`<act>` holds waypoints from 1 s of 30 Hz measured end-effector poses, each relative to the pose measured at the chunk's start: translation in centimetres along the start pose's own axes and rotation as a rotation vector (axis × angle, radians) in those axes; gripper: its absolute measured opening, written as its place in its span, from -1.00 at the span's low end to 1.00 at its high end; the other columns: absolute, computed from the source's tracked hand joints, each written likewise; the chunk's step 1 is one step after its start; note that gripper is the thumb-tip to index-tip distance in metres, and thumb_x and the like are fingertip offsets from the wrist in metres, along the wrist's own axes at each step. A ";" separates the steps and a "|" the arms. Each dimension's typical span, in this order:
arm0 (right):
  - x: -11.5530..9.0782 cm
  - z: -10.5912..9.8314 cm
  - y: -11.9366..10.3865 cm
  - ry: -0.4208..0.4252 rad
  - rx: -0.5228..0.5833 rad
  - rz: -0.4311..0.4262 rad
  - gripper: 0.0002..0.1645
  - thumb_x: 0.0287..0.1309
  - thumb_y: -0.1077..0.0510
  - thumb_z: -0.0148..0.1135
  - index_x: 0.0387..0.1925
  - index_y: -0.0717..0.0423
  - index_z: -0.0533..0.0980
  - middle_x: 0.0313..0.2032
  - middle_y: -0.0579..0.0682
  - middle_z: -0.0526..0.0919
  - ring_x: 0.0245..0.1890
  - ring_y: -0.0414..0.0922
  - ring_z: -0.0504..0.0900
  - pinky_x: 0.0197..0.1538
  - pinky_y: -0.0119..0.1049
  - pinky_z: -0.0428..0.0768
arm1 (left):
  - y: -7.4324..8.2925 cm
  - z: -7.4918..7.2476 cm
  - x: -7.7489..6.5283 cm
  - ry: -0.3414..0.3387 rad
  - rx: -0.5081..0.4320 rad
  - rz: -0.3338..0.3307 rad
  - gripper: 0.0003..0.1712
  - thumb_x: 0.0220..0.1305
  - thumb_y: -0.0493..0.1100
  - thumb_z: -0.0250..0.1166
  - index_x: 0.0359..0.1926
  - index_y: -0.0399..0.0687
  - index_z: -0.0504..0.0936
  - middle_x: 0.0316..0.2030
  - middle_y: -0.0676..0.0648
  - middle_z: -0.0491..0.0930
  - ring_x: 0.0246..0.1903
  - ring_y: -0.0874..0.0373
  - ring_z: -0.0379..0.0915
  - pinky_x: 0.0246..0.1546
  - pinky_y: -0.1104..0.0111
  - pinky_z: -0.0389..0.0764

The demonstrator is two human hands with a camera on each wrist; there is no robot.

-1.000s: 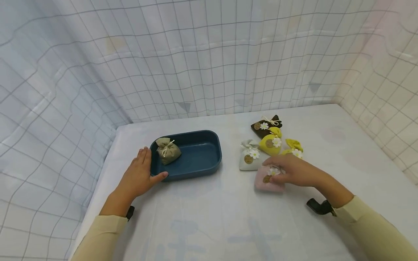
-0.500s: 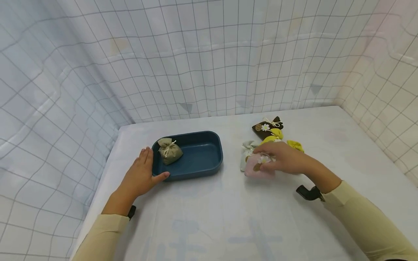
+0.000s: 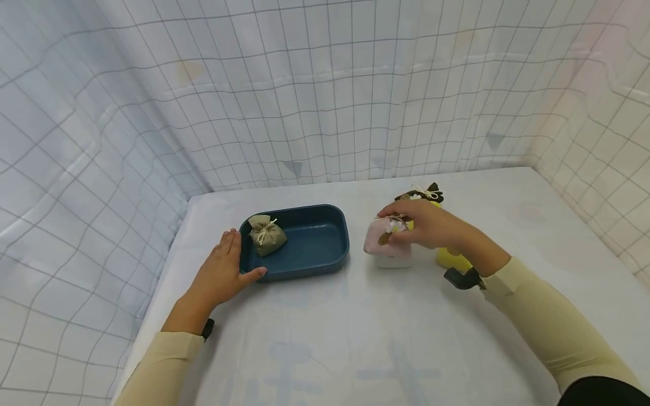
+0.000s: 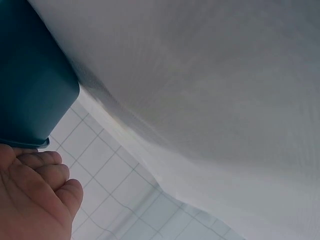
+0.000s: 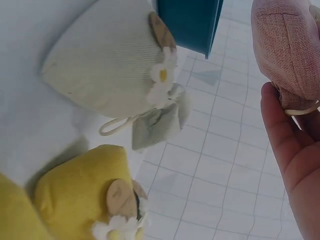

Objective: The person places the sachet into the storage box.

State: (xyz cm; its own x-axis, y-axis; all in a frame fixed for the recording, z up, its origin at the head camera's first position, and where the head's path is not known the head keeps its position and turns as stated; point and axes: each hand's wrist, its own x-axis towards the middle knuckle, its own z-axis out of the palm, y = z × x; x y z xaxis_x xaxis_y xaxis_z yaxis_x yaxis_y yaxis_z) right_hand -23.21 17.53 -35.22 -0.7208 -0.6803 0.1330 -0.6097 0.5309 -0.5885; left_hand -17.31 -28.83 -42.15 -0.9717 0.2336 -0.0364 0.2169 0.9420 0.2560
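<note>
Fingers of the right hand (image 3: 430, 225) are curled at the neck of a pink pouch (image 3: 374, 239), which is held aloft to the right of the blue tray (image 3: 317, 239), roughly in line with its side-to-side long axis. The tray's far-left end is touched by the straight-fingered left hand (image 3: 215, 275), the nearer one; on the pouch's brown tag (image 3: 384, 239) no writing can be read.

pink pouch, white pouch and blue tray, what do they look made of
Pink pouch: matte woven cloth, perhaps linen-like, from its coarse visible weave.
White pouch: ribbed fabric, perhaps corduroy, judging by the fine parallel lines across it.
Blue tray: probably molded plastic with a smooth satin finish, given its rounded corners and soft sheen; coated metal remains possible.
</note>
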 end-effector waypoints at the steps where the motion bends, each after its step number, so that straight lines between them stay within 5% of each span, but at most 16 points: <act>1: 0.3 -0.1 -0.1 0.007 -0.004 -0.012 -0.48 0.16 0.11 0.44 0.17 -0.02 0.56 0.08 -0.16 0.61 0.04 -0.16 0.54 0.07 -0.07 0.54 | 0.0 0.0 0.0 0.002 -0.002 0.002 0.37 0.22 0.53 0.10 0.50 -0.50 -0.23 0.51 -0.44 -0.25 0.50 -0.30 -0.36 0.41 -0.17 -0.11; 9: 3.3 -0.7 -0.2 -0.022 0.005 -0.109 -0.48 0.18 0.10 0.44 0.18 0.02 0.55 0.09 -0.11 0.62 -0.06 -0.16 0.56 -0.03 -0.08 0.59 | 0.4 0.0 0.0 0.023 -0.007 0.010 0.35 0.23 0.50 0.14 0.50 -0.51 -0.18 0.50 -0.44 -0.20 0.50 -0.30 -0.33 0.41 -0.18 -0.08; 30: 11.5 0.1 -2.6 -0.100 0.047 -0.169 -0.52 0.19 0.12 0.39 0.16 0.01 0.57 -0.03 -0.19 0.62 -0.18 -0.17 0.51 -0.13 -0.24 0.55 | 0.4 -0.2 -0.3 0.016 -0.003 0.002 0.34 0.25 0.50 0.12 0.50 -0.50 -0.20 0.50 -0.44 -0.23 0.50 -0.30 -0.34 0.41 -0.17 -0.09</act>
State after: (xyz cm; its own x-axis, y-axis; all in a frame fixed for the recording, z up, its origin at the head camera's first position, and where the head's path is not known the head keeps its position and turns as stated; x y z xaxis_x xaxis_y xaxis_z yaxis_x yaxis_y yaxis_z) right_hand -29.90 8.25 -32.18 -0.5720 -0.8056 0.1546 -0.7013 0.3825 -0.6015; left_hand -16.97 -28.57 -41.85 -0.9725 0.2318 -0.0206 0.2187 0.9407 0.2591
